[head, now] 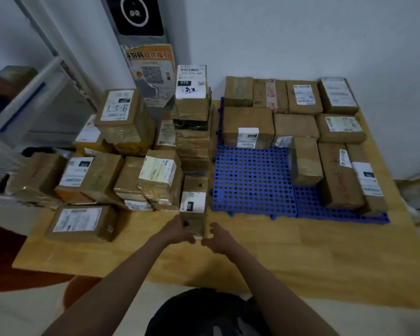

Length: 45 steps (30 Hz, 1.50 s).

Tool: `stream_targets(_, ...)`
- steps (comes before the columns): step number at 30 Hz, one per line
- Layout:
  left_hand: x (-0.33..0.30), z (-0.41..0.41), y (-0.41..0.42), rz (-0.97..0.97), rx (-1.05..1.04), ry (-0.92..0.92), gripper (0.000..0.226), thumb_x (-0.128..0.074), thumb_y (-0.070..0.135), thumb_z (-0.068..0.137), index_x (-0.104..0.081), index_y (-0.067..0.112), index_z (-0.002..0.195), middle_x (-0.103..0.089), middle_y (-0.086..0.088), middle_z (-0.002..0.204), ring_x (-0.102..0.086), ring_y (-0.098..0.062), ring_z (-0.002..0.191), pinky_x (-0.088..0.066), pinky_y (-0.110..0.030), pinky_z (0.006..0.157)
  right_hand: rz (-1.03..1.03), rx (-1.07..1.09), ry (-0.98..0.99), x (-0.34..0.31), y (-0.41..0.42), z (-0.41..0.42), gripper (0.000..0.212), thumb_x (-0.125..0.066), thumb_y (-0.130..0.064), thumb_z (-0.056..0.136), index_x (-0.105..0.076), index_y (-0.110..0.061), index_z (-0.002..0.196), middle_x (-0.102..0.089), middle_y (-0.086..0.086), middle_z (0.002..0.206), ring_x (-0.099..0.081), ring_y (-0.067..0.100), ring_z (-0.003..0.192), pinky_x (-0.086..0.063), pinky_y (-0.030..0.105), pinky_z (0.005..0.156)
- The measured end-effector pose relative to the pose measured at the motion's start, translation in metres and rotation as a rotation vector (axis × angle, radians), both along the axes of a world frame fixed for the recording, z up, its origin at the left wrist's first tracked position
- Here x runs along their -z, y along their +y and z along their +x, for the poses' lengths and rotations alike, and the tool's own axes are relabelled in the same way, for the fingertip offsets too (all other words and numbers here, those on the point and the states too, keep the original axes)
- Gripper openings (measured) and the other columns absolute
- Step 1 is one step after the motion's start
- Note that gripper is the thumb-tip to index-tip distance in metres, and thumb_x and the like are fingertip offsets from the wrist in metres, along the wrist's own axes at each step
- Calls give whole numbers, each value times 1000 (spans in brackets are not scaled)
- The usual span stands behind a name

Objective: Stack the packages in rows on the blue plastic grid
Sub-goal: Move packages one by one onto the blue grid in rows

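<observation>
A narrow brown package (194, 204) with a white label marked 220 lies on the wooden table just left of the blue plastic grid (252, 180). My left hand (177, 230) grips its near left side. My right hand (216, 236) curls around its near right corner. Several brown packages (296, 127) stand in rows on the far and right parts of the grid. The grid's near left area is bare.
A crowded pile of taped packages (131, 151) fills the table's left half, with a tall stack (192, 112) in the middle. One flat package (80, 221) lies near the front left. A wall and a grey kiosk (141, 44) stand behind. The wooden table (301, 251) shows in front.
</observation>
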State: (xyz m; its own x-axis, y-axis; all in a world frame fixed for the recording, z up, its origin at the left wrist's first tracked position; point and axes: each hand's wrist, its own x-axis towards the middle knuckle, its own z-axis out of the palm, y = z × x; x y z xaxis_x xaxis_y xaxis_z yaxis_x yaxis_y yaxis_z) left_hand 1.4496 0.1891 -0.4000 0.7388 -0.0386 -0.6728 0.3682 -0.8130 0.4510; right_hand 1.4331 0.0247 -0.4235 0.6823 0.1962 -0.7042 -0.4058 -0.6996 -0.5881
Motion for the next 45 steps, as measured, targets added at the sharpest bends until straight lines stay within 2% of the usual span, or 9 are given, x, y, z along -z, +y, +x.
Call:
stream_targets(5, 0, -1, 4, -114, -30, -40, 52, -84, 9, 67, -66, 9, 116, -69, -10, 112, -65, -24, 101, -54, -39, 88, 51, 103, 43, 1, 16, -8, 76, -66, -17, 88, -24, -7, 150, -48, 13, 144, -52, 27, 122, -47, 35, 92)
stream_targets(9, -6, -4, 7, -126, -42, -81, 31, -82, 26, 75, -62, 18, 98, -68, -2, 98, -65, -18, 90, -52, -23, 68, 34, 140, -32, -2, 13, -12, 72, -67, -14, 85, -32, -5, 148, -45, 17, 140, -50, 33, 123, -48, 44, 100)
stream_targets(12, -9, -6, 4, -128, 28, -127, 36, -82, 30, 74, -67, 18, 105, -72, -4, 102, -68, -20, 91, -55, -33, 78, -22, 105, -112, -9, 6, -11, 65, -68, -22, 86, -40, -7, 143, -48, 16, 132, -55, 32, 116, -48, 44, 98)
stream_targets(15, -14, -7, -1, -71, 72, -164, 56, -87, 29, 64, -58, 27, 112, -67, 2, 111, -62, -17, 93, -48, -28, 73, -58, 74, -191, -15, -5, -10, 58, -68, -20, 87, -45, -7, 139, -55, 16, 127, -57, 31, 112, -49, 43, 95)
stream_targets(20, -19, -7, -15, -48, 66, -180, 87, -90, 37, 57, -47, 21, 132, -63, 3, 122, -63, -17, 99, -47, -27, 74, -52, 85, -215, -24, -32, -13, 63, -74, -11, 83, -42, -9, 137, -55, 14, 124, -59, 26, 107, -52, 38, 91)
stream_targets(28, -27, -2, -60, -54, 117, -209, 85, -90, 33, 57, -46, 18, 129, -62, 2, 114, -57, -14, 89, -37, -20, 56, -58, 149, -281, -33, -75, -17, 56, -76, -11, 80, -47, -8, 127, -56, 11, 125, -56, 26, 113, -52, 43, 91)
stream_targets(32, -33, 13, -89, -90, 150, -195, 80, -90, 31, 59, -46, 19, 125, -58, 8, 92, -55, -11, 81, -33, -19, 51, -52, 187, -304, -39, -111, -7, 55, -76, -9, 80, -48, -11, 127, -58, 7, 121, -59, 22, 106, -54, 42, 87)
stream_targets(41, -36, 69, -176, -112, 209, -149, 78, -89, 26, 64, -47, 16, 129, -61, 0, 115, -57, -15, 96, -36, -18, 55, -87, 260, -289, -44, -193, 35, 54, -73, -4, 80, -49, -13, 127, -60, 3, 117, -63, 21, 100, -56, 39, 83)
stream_targets(45, -30, 87, -207, -105, 175, -153, 80, -89, 25, 65, -46, 15, 131, -59, -1, 122, -57, -20, 108, -43, -27, 72, -99, 262, -273, -39, -220, 58, 56, -71, -2, 81, -48, -11, 131, -60, 6, 122, -59, 21, 106, -52, 31, 80)
